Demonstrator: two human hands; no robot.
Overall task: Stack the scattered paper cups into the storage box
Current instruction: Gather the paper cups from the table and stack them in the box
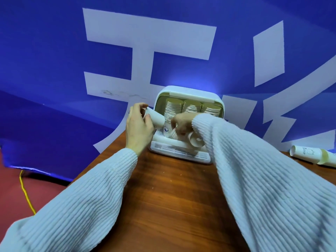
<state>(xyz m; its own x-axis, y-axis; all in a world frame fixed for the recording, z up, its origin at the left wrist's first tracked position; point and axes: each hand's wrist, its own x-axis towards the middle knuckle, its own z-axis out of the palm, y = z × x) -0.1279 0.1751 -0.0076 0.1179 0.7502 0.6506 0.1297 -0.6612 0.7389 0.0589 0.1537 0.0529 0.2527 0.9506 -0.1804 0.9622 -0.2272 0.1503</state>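
- The wooden table (172,197) is seen stretching away from the near edge, with the white storage box (189,99) set at its far end against a blue backdrop (54,51), its front open toward the viewer.
- Three tall stacks of cups (190,108) are seen standing side by side inside the box, at the back.
- A taped paper roll (309,154) is seen lying on the table far to the right, well apart from the box.
- A single paper cup (154,118) is gripped in the left hand (139,124), just left of the box opening; its long axis is tilted, with the closed base pointed right and down toward the opening.
- A short nested stack (173,133) and a loose cup (195,140) are seen lying on their sides in the box's near part.
- The right hand (181,123) is reached into the opening with fingers curled on that nested stack, so it is judged the nearer hand for seating the next cup.
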